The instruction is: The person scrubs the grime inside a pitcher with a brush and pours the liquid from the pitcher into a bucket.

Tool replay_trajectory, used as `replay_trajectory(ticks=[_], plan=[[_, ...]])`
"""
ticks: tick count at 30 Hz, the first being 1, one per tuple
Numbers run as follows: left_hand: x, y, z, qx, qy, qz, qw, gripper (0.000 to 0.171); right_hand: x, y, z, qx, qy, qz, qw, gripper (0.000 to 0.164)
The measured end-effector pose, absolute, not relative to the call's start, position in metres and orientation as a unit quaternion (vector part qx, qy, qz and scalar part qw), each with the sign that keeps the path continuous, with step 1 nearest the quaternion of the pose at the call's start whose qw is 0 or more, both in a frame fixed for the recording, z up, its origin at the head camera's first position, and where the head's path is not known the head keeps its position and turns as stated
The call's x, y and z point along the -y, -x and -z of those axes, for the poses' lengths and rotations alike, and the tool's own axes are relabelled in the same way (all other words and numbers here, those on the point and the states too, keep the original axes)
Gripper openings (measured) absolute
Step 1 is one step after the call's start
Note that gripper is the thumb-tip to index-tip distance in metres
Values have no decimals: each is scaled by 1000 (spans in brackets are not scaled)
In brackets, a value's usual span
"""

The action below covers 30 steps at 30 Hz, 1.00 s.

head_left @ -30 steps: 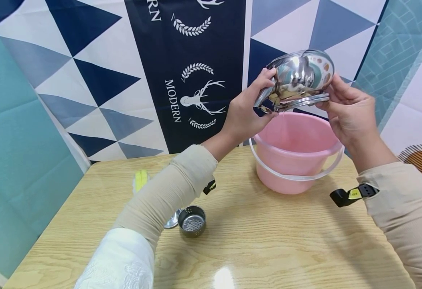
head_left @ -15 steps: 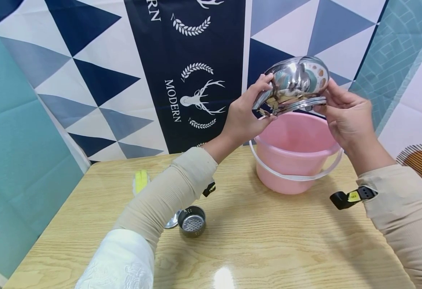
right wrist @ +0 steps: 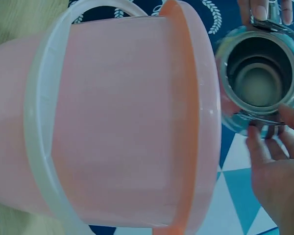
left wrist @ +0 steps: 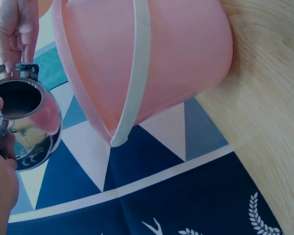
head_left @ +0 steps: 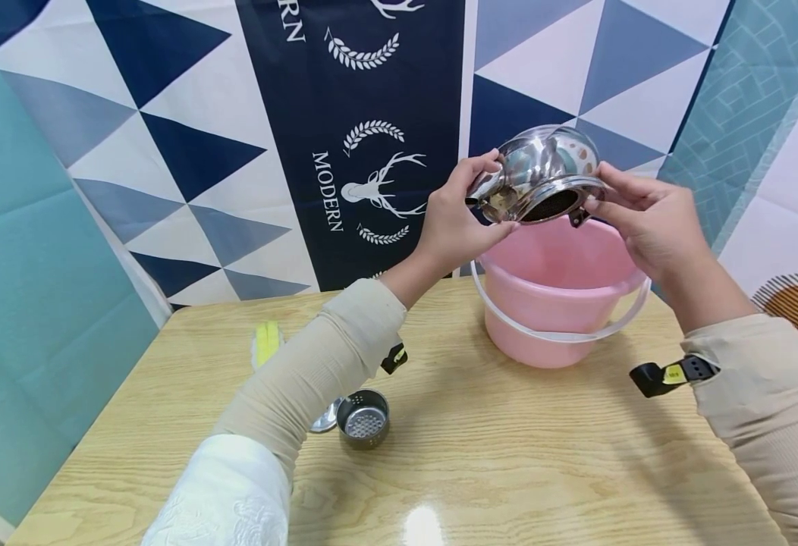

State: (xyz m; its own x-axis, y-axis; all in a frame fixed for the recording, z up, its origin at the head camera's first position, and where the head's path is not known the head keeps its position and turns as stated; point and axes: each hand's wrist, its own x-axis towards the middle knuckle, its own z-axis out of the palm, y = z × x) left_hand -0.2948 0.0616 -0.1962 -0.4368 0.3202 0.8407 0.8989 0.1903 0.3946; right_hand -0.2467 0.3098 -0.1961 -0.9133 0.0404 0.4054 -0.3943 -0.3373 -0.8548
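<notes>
A shiny steel teapot is held tipped above the pink bucket, its round mouth tilted down and toward me. My left hand grips its left side by the spout, thumb near the rim. On the opposite side my right hand pinches the pot beside a small metal bracket at the rim. Looking into the mouth, the right wrist view shows the pot's bare inner wall. In the left wrist view the pot's body mirrors the pink bucket.
On the wooden table stands a perforated steel strainer cup. A shiny round lid lies beside it, partly behind my left sleeve. Farther back is a yellow and white sponge. The bucket's white handle hangs down in front.
The teapot has come down and slightly left, and has turned so that its mouth now shows in the head view. Both hands moved with it, keeping their hold.
</notes>
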Motion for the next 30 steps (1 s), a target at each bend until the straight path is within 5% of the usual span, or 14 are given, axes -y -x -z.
replay_trajectory(ticks=[10,17,25,30], plan=[[-50,291,193,733,345,549,205,62,-305,245,189,633,-158,-743,148,37],[-38,279,190,733,310,575,188,53,-292,236,187,641,-173,-732,156,22],[-21,269,190,706,313,603,201,40,-273,224,185,633,-210,-721,186,18],[-7,259,193,705,279,631,164,36,-261,220,185,654,-228,-698,182,18]])
